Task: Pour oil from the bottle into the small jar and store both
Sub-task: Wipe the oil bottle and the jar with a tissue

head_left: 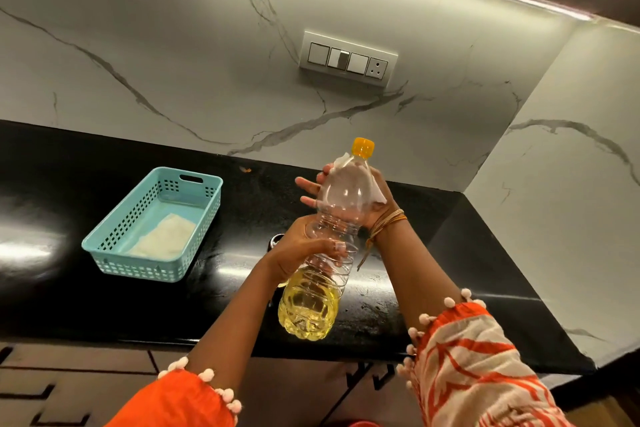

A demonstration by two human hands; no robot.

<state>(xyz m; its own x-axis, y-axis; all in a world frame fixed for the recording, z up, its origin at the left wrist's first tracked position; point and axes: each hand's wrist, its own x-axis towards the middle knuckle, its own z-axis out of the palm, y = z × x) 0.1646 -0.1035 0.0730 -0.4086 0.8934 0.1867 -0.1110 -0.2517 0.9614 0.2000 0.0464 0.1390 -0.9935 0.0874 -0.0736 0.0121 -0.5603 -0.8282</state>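
yellow-capped oil bottle [323, 253] sits tilted above the black surface [69, 191] near its front edge, where i see my left hand [304, 246] fingers clamped round its middle and my right hand [367, 201] pressing a tissue [375, 189] to its shoulder.

1. A clear plastic bottle [323, 250] is held above the black counter [104, 184], nearly upright and leaning a little to the right.
2. Its orange cap [363, 146] is on; yellow oil [308, 308] fills only the bottom part.
3. The left hand [304, 250] grips the bottle's ribbed middle.
4. The right hand [367, 204] wraps the upper part from behind, pressing a white tissue [375, 189] against it.
5. A thread band [386, 224] circles the right wrist.
6. Both sleeves are orange with pompom trim.
7. A teal basket [104, 243] sits on the counter to the left, well apart, with a white cloth [166, 236] inside.
8. A switch panel [348, 59] is on the marble wall.
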